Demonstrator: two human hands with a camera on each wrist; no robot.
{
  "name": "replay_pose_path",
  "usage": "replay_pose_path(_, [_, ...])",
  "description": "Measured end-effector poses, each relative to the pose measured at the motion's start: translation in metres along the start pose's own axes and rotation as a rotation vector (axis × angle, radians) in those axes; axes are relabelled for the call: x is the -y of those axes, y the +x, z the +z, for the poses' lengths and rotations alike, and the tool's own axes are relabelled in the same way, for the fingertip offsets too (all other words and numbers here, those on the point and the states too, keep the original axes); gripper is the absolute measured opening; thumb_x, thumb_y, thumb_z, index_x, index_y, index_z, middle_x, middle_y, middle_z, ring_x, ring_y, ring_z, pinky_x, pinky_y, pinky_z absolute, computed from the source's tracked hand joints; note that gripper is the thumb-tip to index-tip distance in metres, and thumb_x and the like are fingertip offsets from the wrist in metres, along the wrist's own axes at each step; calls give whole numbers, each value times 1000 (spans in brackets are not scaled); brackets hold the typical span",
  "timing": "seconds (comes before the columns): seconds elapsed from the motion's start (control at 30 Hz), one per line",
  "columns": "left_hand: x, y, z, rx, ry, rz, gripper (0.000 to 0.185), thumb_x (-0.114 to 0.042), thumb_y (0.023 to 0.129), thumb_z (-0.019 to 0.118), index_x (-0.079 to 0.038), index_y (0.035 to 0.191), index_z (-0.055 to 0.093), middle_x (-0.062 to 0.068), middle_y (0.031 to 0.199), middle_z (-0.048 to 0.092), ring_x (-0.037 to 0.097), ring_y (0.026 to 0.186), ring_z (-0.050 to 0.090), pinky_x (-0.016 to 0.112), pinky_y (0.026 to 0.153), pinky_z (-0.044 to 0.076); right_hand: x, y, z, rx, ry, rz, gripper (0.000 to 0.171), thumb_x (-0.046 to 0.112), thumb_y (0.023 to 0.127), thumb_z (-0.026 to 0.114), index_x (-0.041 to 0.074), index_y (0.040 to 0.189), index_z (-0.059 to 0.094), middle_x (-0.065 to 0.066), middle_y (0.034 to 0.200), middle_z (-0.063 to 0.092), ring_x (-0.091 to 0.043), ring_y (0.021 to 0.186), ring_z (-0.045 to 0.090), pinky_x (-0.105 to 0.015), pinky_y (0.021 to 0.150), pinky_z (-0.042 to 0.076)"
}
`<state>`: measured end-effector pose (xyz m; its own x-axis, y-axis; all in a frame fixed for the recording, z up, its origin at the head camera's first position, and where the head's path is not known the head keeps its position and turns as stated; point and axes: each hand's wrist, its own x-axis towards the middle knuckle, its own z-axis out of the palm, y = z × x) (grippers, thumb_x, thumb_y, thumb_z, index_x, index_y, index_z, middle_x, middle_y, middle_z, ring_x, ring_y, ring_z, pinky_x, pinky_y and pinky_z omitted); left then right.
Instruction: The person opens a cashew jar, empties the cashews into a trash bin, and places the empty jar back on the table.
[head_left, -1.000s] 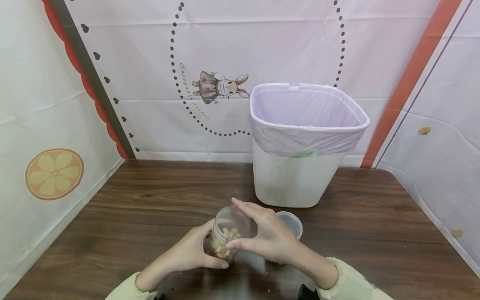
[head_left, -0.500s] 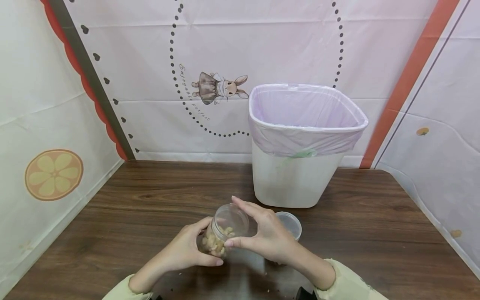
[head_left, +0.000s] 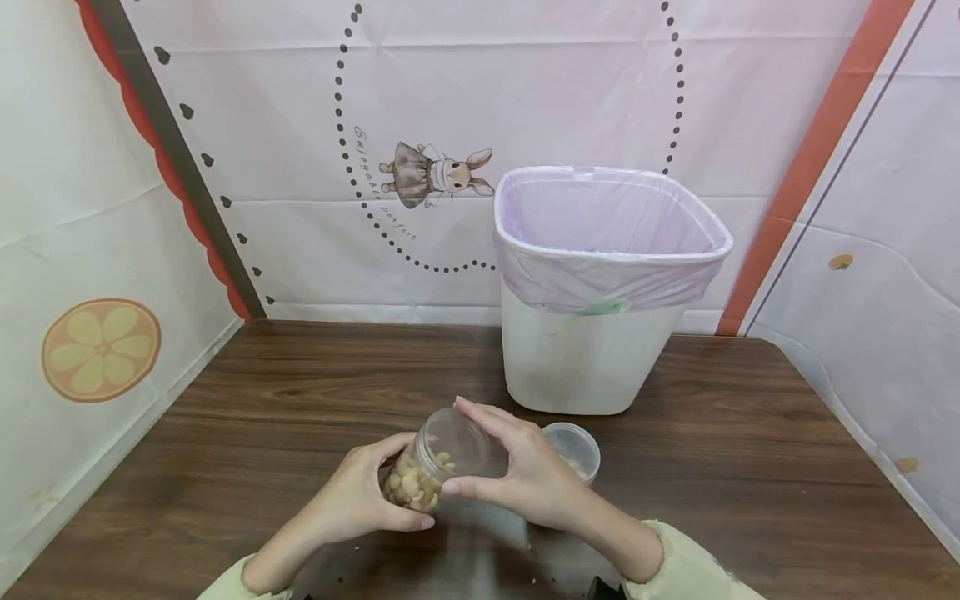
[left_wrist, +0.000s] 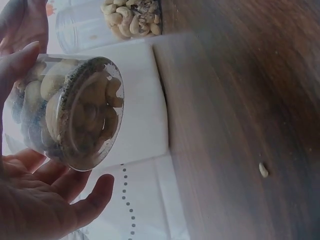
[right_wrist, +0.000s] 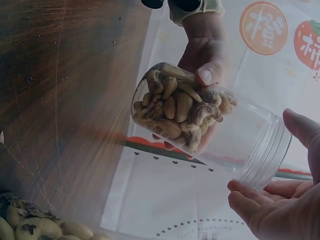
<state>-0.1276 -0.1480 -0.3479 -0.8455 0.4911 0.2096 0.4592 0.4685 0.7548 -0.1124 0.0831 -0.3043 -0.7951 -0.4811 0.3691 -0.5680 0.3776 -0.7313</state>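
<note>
A clear jar of cashews [head_left: 408, 483] is held tilted above the table, its top end toward the right. My left hand [head_left: 356, 492] grips the jar body from the left, thumb on the near side. My right hand [head_left: 528, 471] holds the top end between thumb and fingers, around its ridged edge in the right wrist view. Dark, crumbly matter clings among the cashews near the base [left_wrist: 92, 120] in the left wrist view. A second clear jar [head_left: 572, 440], with a translucent top, stands just behind my right hand, partly hidden; cashews and dark bits show inside it.
A white bin [head_left: 577, 358] with a purple liner stands at the back of the brown wooden table [head_left: 315, 375]. Small crumbs are scattered near the front, and a pale fragment [left_wrist: 263, 170] lies on the wood. Printed cloth [head_left: 420, 75] encloses the back and sides.
The held jar has shifted slightly left and tilted further, its base swinging left with my left hand. My right hand has stayed at the top end, drifting slightly left.
</note>
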Motion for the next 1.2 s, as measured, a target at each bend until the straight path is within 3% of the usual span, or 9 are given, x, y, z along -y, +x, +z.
replay_pose_path(0.53, [3, -2, -3, -75, 91, 7, 73, -39, 54, 85, -16, 117, 57, -4, 101, 63, 7, 81, 56, 24, 67, 47, -4, 0, 10, -50, -30, 90, 76, 41, 73, 73, 12, 136, 42, -3, 130, 51, -16, 117, 48, -38, 92, 43])
replay_pose_path(1.2, [4, -5, -7, -114, 124, -1, 72, -38, 54, 85, -16, 116, 56, -7, 96, 59, 8, 80, 54, 24, 65, 47, -9, 4, 15, -28, 91, 190, 76, 36, 73, 74, 6, 136, 41, -10, 129, 52, -22, 113, 52, -39, 94, 42])
